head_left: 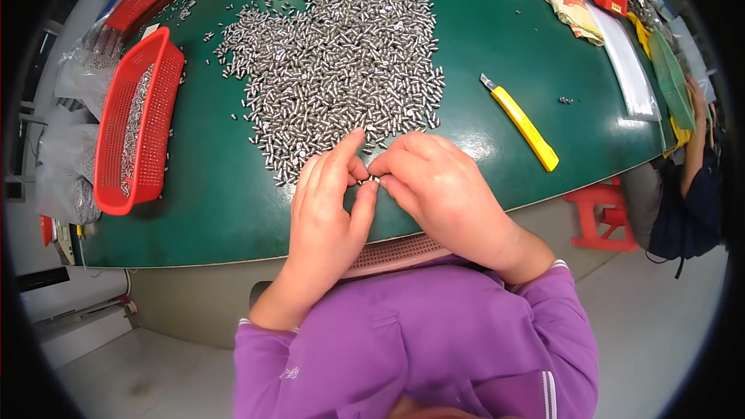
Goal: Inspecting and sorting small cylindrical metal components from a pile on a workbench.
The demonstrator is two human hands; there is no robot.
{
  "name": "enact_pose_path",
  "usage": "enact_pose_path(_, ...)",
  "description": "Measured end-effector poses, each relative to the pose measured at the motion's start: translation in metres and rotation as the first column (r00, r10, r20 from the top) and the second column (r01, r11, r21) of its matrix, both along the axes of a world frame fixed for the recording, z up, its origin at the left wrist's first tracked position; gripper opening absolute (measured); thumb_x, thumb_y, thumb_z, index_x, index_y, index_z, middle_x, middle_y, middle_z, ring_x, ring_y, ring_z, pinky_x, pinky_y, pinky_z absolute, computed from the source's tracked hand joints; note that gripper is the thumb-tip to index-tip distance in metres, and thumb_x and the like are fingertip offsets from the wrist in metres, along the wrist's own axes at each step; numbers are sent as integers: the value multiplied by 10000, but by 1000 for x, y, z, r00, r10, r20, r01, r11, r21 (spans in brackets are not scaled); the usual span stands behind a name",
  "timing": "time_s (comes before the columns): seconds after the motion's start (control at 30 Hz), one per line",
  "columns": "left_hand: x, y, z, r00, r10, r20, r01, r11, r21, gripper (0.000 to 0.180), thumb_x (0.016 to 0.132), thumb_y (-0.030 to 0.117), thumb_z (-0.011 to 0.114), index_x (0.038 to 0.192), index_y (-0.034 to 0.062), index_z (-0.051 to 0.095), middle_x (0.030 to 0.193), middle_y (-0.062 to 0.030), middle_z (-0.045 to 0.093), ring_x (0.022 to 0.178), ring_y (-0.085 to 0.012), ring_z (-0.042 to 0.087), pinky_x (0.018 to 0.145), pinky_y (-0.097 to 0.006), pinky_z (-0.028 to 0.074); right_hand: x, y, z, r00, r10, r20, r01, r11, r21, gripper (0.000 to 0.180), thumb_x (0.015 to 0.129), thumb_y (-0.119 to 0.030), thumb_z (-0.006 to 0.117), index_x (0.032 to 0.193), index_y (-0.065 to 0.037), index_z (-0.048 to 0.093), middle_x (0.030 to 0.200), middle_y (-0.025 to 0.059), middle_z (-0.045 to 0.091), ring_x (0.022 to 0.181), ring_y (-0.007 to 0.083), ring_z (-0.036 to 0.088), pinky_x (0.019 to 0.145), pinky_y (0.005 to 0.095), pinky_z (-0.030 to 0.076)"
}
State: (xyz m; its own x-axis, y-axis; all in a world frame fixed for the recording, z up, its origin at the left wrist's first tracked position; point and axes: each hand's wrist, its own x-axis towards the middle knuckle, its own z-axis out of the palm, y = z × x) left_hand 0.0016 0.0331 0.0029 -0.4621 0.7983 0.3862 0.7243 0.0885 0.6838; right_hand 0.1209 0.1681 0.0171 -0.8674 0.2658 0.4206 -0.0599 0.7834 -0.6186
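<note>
The fingertips of the left hand and the right hand meet just in front of the pile, pinching a small metal piece between them. The fingers cover much of it, so there may be more than one piece in the grip. The left hand's index finger points up and away, toward the pile, while its thumb comes in from below; the right hand's thumb and index finger close in from the other side.

Directly beyond the fingertips, a broad pile of short, silvery metal pins spreads over the green table, with strays along its left edge. To the right of the pile and well apart from it lies a yellow utility knife, its blade end pointing away from the person. Farther right is a little dark cluster of parts.

On the left, a red perforated basket holds more small metal parts, with clear plastic bags beside it. At the far right, a patterned cloth lies near clear plastic sheets. Below the table's right edge stands a red stool, close to another person in dark clothing.
</note>
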Motion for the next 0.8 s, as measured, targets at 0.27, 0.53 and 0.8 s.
enact_pose_path(0.27,-2,-2,-2,996,-46,75,45,999,15,724,786,-93,698,1461,8,455,927,-84,624,859,-227,587,800,-360,508,-2,1,5,1000,13,-19,-15,997,-73,399,802,46,625,1195,5,573,1050,153,646,951,347,622,819,443,504)
enact_pose_path(0.53,1,-2,4,989,-12,146,13,1000,-12,748,813,-90,686,1500,9,407,995,-95,650,911,-230,613,818,-360,520,-4,-1,3,1000,-14,-19,12,992,-124,505,784,78,634,1271,-18,542,1066,138,657,963,319,649,820,415,532)
enact_pose_path(0.8,-1,-1,4,994,7,113,-5,1000,-14,677,833,-83,681,1465,-3,450,936,-96,681,852,-230,644,769,-351,535,-6,-6,4,997,-73,-4,72,984,-165,543,788,63,700,1295,-47,540,980,103,677,871,254,678,749,363,564)
